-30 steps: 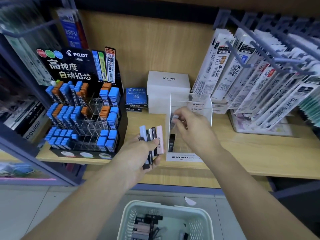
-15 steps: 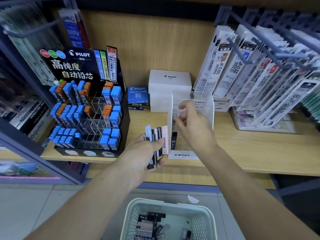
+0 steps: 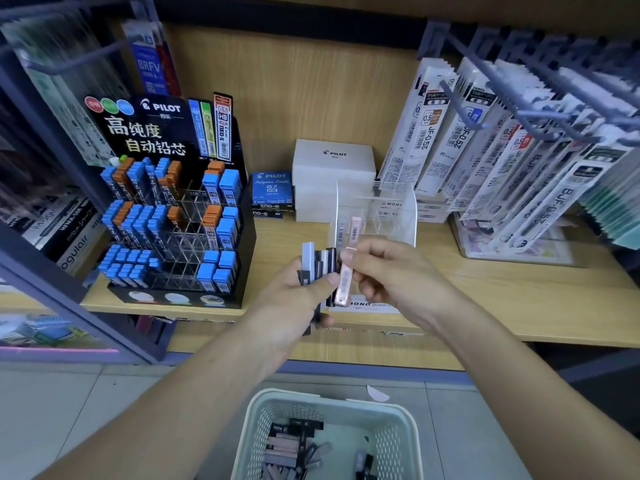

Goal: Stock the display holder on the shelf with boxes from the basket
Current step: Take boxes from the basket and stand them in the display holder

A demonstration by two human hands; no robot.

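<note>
My left hand (image 3: 298,299) grips a fanned bundle of slim boxes (image 3: 317,259), grey, black and white, held upright with my thumb across their front. Just to its right, my right hand (image 3: 391,271) pinches one pink box (image 3: 354,233) between thumb and forefinger; the box stands nearly upright and touches the right edge of the bundle. Both hands hover over the near edge of the wooden shelf (image 3: 502,292), and together with the boxes they cover the near left part of the clear display holder (image 3: 398,216), which stands on the shelf directly behind them. Stacked white cartons (image 3: 332,161) sit just behind the holder, with a small blue lead box (image 3: 272,188) to their left. Farther left stands a black tiered lead display (image 3: 173,202) filled with blue and orange cases. To the right, refill packs (image 3: 485,150) hang from hooks near the holder. Below my arms, on the floor, sits the pale green basket (image 3: 408,420) holding more loose boxes (image 3: 287,445).
</note>
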